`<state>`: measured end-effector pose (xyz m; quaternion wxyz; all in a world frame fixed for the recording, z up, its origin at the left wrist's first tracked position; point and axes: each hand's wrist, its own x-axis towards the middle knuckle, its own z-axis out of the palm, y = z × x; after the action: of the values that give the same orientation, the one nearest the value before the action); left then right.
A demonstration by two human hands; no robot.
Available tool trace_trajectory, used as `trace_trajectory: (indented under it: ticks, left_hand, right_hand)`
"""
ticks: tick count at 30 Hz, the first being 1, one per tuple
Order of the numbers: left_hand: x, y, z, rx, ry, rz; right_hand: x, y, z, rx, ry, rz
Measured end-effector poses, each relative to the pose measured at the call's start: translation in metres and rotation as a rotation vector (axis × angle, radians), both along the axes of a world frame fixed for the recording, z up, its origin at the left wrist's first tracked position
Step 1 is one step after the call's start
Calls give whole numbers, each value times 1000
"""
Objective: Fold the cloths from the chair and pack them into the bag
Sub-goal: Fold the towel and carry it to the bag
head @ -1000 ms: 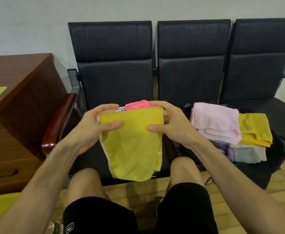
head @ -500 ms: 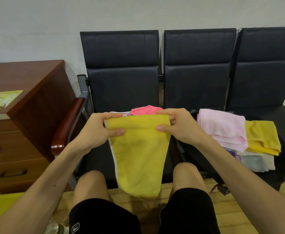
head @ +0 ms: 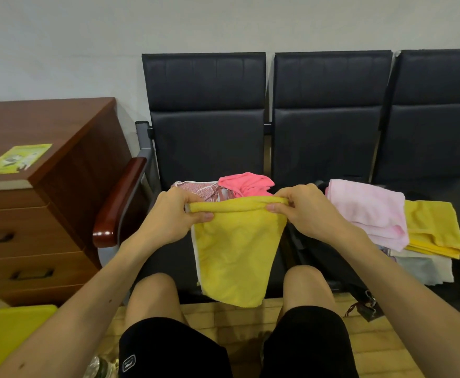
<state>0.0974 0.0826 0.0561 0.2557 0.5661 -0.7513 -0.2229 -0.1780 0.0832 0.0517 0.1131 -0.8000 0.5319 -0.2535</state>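
Since a second ago we have gathered the top edge of the yellow cloth into a tight roll, where before it was pinched flat, and the hanging part has narrowed to a taper. Our left hand and right hand each grip one end of that rolled edge, fingers curled over the top and thumbs pressed against the front. Both hands are closed on the cloth and hold nothing else.

We hold it in the air between our knees, in front of the chair. We judge this lets the free end drop straight so the halves line up for the next fold. Its lower edge hangs clear of the floor.

Behind it on the left seat lie a coral cloth and a patterned cloth, both unfolded. On the next seat a pale pink cloth, a folded yellow cloth and a grey cloth are stacked on what we take to be the black bag. We cannot see its mouth.

Room is tight on our left, where the wooden armrest and the drawer cabinet stand close. To the right the way to the stack is open, low over the seat edge. We judge this fold half done, with packing yet to come.
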Motion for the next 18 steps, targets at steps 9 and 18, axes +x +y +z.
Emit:
trace_trajectory:
  ticks: [9, 18]
  left_hand:
    - [-8, 17, 9, -184, 61, -15]
    - [-30, 11, 18, -76, 695, -44]
  right_hand:
    - [-19, 10, -7, 156, -154, 94]
    - [40, 59, -75, 775, -924, 154]
